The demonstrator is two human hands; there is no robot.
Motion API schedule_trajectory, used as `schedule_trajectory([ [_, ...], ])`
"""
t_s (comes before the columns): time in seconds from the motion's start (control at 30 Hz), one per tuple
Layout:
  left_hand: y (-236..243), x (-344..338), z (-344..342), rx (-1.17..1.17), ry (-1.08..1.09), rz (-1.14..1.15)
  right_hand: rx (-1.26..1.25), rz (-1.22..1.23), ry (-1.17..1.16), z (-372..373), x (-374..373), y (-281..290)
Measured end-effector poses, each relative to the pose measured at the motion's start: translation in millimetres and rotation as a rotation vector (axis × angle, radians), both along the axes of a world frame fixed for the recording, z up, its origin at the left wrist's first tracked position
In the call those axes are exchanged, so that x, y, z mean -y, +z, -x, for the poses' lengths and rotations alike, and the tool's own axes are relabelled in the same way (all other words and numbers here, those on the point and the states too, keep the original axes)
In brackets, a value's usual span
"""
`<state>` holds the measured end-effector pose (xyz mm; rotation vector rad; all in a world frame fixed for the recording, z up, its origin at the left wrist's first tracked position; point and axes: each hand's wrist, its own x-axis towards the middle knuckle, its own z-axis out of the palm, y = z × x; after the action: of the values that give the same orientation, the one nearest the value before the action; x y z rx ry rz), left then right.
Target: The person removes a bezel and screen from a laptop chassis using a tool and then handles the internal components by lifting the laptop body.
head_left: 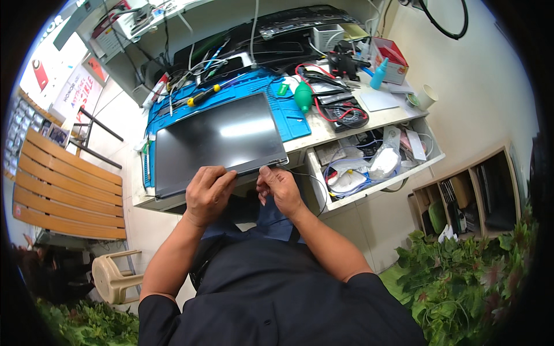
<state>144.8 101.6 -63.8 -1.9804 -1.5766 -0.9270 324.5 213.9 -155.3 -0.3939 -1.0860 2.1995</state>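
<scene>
A dark flat laptop screen panel (216, 138) lies on a blue work mat (288, 118) on the bench. My left hand (206, 193) rests on the panel's near edge, fingers curled over the rim. My right hand (278, 185) pinches the same near edge close to its right corner, where a thin cable runs off. Both hands touch the panel; I cannot tell if either grips a small tool.
A green air blower (303, 95), a multimeter with red and black leads (345, 109), a yellow-handled screwdriver (202, 95) and a teal bottle (378, 74) sit on the bench. An open drawer (378, 161) of cables is to the right. A wooden bench (66, 193), a plastic chair (115, 277) and plants (461, 277) surround me.
</scene>
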Motion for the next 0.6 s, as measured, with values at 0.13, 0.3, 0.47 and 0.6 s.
schedule_trajectory([
  [0.13,-0.7,20.7,16.6,-0.005,0.032,-0.022,0.083,0.137,-0.034,12.2,3.3,14.3],
  [0.3,-3.5,23.1,23.7,-0.037,-0.017,-0.064,0.142,0.147,-0.054,18.1,6.5,18.5],
  [0.47,-3.4,28.5,28.2,-0.040,0.000,-0.045,0.161,0.158,-0.083,16.8,7.6,17.4],
  [0.6,-2.3,49.3,41.7,-0.041,0.088,-0.048,0.140,0.191,-0.121,13.3,4.6,19.3],
])
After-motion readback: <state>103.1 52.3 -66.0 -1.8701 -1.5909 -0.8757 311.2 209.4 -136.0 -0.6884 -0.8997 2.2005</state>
